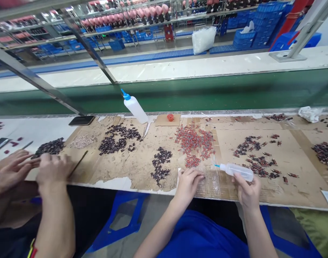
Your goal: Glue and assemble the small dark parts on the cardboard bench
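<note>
Grips a translucent squeeze bottle (240,172) firmly in the right hand (249,191), at the lower right of the frame, tilted close to level above the cardboard (142,172), blue nozzle (217,166) aimed left toward the other hand. Holds thumb and fingertips of the left hand (189,182) close together, just right of lower centre, low over a patch of clear tape (210,182); impossible to tell, at this size, of any piece pinched there.

Has just beyond the left hand, right of the frame's centre, a broad heap of small red pieces (192,139). Has to the left of that heap a cluster of dark pieces (161,163) and, farther left, a larger dark pile (112,143), near a second squeeze bottle (137,109) with a blue cap. Has around and beyond the gripped bottle, right of centre, loose groups of red-and-dark pieces (260,165). Faces a little red cup (170,117) on a cardboard square past the red heap, and a dark phone (81,120) at centre left.

Shares the bench with a co-worker's hand (53,168) at lower left, just beside another dark heap (52,146). Looks out, along the top of the frame, on racks of pink-topped items (147,13), a white bag (203,39) and, at upper right, stacked blue crates (268,21).
</note>
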Demonstrator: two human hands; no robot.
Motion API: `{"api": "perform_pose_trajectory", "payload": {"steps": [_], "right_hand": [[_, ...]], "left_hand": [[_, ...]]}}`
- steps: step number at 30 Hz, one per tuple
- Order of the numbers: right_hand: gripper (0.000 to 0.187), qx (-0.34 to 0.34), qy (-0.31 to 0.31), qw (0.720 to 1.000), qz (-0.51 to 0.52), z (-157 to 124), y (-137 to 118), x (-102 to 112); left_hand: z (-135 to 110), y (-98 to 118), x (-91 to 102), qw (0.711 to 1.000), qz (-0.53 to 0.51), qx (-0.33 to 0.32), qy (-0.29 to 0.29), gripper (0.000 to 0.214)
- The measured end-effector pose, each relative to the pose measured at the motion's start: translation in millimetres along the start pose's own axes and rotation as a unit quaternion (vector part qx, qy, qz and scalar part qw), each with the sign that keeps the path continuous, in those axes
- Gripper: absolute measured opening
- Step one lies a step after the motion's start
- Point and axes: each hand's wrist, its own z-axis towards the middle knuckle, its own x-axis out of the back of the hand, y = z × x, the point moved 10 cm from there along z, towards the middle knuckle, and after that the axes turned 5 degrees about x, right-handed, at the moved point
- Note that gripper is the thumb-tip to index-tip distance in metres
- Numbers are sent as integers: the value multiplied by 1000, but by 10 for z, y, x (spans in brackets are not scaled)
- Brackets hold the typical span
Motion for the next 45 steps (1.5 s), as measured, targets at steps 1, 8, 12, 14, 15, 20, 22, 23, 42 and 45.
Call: {"api": "perform_pose_trajectory", "payload": {"steps": [1, 8, 12, 14, 15, 20, 22, 23, 42, 45], "right_hand": [[32, -4, 2, 1000, 5, -16, 20, -1], [34, 42, -26, 995, -86, -100, -73, -159], [30, 66, -45, 988, -131, -128, -138, -266], [30, 71, -52, 985, -149, -131, -140, -294], [30, 73, -55, 983, -157, -131, -137, -301], [30, 74, -70, 980, -170, -134, -83, -318], [30, 72, -68, 979, -179, -133, -62, -312], [30, 71, -69, 978, -183, -132, -54, -313], [31, 57, -66, 979, -187, -103, -75, -320], [31, 52, -70, 979, -182, -99, -62, -335]], "left_hand": [[-18, -5, -5, 999, 36, 3, 15, 12], [-118, 36, 125, 992, 88, -33, 81, 12], [-141, 27, 115, 995, 50, -47, 70, 15], [-136, -3, 96, 996, 41, -40, 65, 15], [-130, -19, 85, 997, 38, -35, 61, 16], [-101, -61, 70, 998, 23, -15, 51, 14], [-99, -60, 74, 999, 18, -15, 49, 13], [-101, -59, 76, 999, 16, -16, 49, 13], [-88, -90, 78, 999, 6, 4, 42, 11], [-91, -90, 83, 999, 5, 3, 44, 11]]}}
